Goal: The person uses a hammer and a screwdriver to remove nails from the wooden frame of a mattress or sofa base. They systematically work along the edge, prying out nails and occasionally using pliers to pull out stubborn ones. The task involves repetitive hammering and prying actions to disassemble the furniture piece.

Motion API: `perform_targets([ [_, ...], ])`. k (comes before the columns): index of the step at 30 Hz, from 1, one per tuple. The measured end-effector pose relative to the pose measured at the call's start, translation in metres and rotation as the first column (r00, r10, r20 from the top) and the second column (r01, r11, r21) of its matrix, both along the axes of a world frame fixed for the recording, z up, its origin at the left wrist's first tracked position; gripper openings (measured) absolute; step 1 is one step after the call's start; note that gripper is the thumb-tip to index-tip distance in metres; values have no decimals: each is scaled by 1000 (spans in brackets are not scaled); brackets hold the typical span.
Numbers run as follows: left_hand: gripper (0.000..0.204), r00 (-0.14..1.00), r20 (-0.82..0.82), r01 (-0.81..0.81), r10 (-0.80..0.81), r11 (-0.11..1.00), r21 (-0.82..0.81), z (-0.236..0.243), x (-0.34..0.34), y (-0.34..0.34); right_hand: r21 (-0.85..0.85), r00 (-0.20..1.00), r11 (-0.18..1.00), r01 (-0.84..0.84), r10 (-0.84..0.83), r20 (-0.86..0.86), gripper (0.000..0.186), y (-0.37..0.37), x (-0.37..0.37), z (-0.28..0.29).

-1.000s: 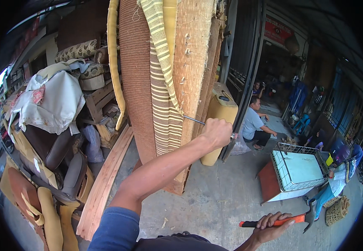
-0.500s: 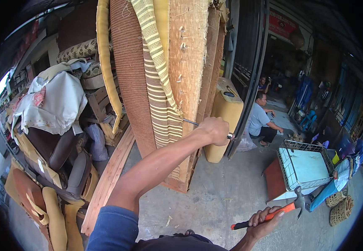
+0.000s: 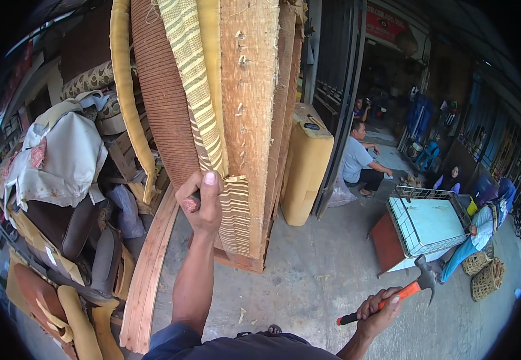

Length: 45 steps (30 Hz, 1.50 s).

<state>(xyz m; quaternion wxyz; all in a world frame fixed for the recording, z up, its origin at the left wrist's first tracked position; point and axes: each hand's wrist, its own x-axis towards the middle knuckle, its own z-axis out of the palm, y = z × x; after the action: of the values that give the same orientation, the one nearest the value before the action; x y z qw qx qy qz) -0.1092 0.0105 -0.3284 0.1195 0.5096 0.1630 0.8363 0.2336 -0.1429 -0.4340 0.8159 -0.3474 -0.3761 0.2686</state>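
An upright upholstered wooden frame point(image 3: 248, 90) with staples along its pale board stands in front of me, covered in brown ribbed cloth point(image 3: 164, 120) and striped yellow-brown cloth point(image 3: 191, 60). My left hand point(image 3: 203, 204) is closed around a tool with a worn reddish handle end point(image 3: 191, 204), its thumb against the striped cloth, where a fold meets the lower piece; the tool's shaft is hidden. At lower right, away from the frame, my right hand point(image 3: 377, 315) grips a claw hammer point(image 3: 422, 279) by its orange and black handle.
Left: piled sofa parts point(image 3: 92, 240), white sheeting point(image 3: 56, 162), planks point(image 3: 146, 276). Behind the frame: a yellow jerrycan point(image 3: 305, 174). Right: a seated person point(image 3: 356, 159), others beyond, a cabinet with a wire rack point(image 3: 422, 222), a person in a blue head covering point(image 3: 485, 222), baskets point(image 3: 485, 282).
My left hand has swung left from the board's right side onto the striped cloth; the tool's shaft no longer shows. My right hand and hammer stay low at the right.
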Motion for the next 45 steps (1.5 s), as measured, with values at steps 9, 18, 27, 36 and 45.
perform_targets([
  [9,44,948,-266,-181,175,983,1,42,30,-22,-139,1000,990,10,-14,-27,45,-5,-3,-11],
  [18,33,603,-708,-92,368,913,397,3,79,-5,-111,989,988,-112,100,-110,43,12,-18,-1],
  [27,40,711,-624,-43,325,905,423,2,83,10,-160,984,981,-105,80,-157,40,13,-18,-5],
  [36,38,701,-620,-99,353,909,406,-1,70,13,-151,989,986,-70,49,-141,42,15,-29,-4],
  [45,41,779,-551,-60,298,911,409,3,68,14,179,955,965,-193,143,258,53,11,-79,17],
])
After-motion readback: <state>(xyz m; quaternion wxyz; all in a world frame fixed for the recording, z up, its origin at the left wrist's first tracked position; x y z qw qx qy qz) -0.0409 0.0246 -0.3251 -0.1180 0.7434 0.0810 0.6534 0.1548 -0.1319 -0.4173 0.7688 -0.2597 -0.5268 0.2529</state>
